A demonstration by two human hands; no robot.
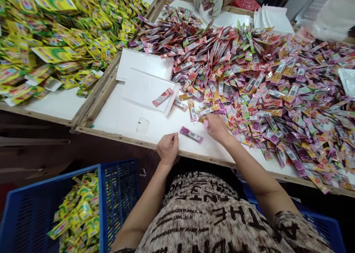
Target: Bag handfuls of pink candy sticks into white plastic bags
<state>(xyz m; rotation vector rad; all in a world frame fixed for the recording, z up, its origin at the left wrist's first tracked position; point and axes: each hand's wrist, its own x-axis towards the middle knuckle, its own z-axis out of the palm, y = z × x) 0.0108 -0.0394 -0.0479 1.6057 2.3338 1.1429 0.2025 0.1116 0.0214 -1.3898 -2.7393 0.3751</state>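
My right hand [217,128] is closed at the near edge of a large heap of stick sachets [222,75]. A small yellow-brown end of a sachet [201,119] sticks out from its fingertips. By the front rail, my left hand [168,149] rests with curled fingers; whatever may be in it is hidden. Between the two hands lies a purple sachet [191,134] with a barcode. Beyond it are an upright yellow sachet [192,110] and, on a white padded envelope [141,92], a pink sachet [162,97].
Wooden rails [124,140] border the white table. Past the left divider lies a heap of yellow-green packets [69,35]; a blue crate [100,201] below holds more. Across the table are a co-worker's gloved hands [208,3] and white envelopes [273,18].
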